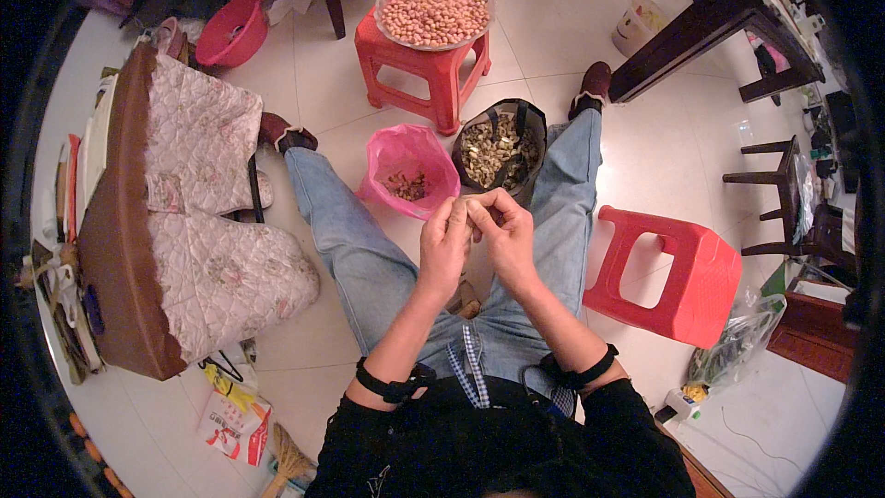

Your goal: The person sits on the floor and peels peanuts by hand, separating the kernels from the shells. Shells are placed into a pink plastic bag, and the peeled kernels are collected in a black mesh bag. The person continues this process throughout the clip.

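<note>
My left hand (444, 238) and my right hand (506, 235) meet fingertip to fingertip above my lap. Whatever may be between the fingers is too small and covered to make out. Just beyond my left hand, a pink plastic bag (382, 160) stands open with small brownish bits at its bottom. To its right, beside my leg, a black bag (539, 117) holds many pale, dry shells or pods (494, 152). Farther off, a clear scalloped bowl (380, 17) full of pinkish shelled peanuts (434, 10) rests on a red plastic stool (415, 66).
Another red stool (719, 270) lies tipped at the right. A chair or seat with a quilted floral cover (221, 277) stands at the left. A red basin (238, 28) is at the upper left, a dark wooden table leg (664, 34) at the upper right.
</note>
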`<state>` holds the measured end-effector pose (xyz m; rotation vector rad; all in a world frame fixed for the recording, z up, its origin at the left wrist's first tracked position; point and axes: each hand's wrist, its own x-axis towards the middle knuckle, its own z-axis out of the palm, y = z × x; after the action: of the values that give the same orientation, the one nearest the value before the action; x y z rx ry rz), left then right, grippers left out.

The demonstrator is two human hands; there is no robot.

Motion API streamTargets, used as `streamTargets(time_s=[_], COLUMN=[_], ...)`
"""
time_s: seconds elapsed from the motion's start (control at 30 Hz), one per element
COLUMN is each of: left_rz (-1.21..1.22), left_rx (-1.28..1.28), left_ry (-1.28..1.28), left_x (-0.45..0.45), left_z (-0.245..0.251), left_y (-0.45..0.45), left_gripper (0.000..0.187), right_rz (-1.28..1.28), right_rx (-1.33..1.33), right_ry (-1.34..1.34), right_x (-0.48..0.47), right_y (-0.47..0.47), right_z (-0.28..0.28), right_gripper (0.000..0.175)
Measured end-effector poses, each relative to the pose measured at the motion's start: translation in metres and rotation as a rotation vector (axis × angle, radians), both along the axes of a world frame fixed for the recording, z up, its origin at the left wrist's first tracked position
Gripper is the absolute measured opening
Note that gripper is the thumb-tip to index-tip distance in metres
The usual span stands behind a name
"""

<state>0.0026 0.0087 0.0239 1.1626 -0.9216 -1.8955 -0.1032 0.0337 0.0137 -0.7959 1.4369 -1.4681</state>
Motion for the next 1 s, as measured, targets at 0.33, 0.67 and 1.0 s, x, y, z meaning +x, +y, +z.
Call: streamTargets(time_s=[0.33,0.67,1.0], left_rz=[0.119,0.155,0.165], left_rx=[-0.184,-0.231,-0.456], left_ry=[-0.179,-0.305,-0.256], left_x=[-0.008,-0.011,-0.011], left_z=[-0.003,-0.002,-0.009], left_y=[0.005,0.007,0.002], left_gripper=[0.038,0.04,0.036], right_rz=[-0.055,-0.108,0.005], right_rx=[-0.021,-0.045,-0.051], right_ry=[0.035,0.118,0.073], right_x=[0.01,0.015,0.0], right_y=[0.001,0.002,0.0], right_z=[-0.008,-0.008,0.001], right_gripper=[0.011,0.01,0.012])
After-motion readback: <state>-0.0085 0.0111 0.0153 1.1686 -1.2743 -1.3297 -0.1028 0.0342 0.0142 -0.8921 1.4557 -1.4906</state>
